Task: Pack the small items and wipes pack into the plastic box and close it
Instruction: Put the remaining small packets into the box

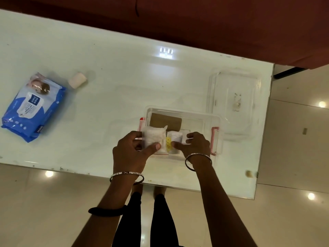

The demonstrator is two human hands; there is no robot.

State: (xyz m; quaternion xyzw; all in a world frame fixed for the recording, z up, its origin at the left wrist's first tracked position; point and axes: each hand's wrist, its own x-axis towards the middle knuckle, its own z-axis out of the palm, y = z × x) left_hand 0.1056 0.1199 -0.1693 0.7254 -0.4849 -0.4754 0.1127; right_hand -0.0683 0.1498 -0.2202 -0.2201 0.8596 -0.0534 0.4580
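Clear plastic box (216, 122) sits open on the white tabletop (115, 86), near its front edge, pink latches on both short sides. Inside: a brown roll (165, 122) lying along the far wall, a white pouch (154, 139) on the left half, a smaller white packet (175, 138) with a yellow label beside it on the right. Left hand (130, 155) is at the box's left end; its fingers (137, 135) curl over the pouch's left edge with the thumb pressed on the near corner, so the pouch is pinched between them. Right hand (196, 144) is over the right half of the box, thumb tip touching the smaller packet near the yellow label, the other fingers bent at its right edge; whether they grip it or only rest on it, cannot tell. A bangle on each wrist, a dark band higher on the left forearm. Clear lid (235, 102) lies flat on the tabletop just beyond and right of the box, overlapping its far right corner. Well apart at the left end: blue wipes pack (33, 107), lying flat, and a small white roll (78, 80) near it. Glossy tiled floor (293, 157) below.
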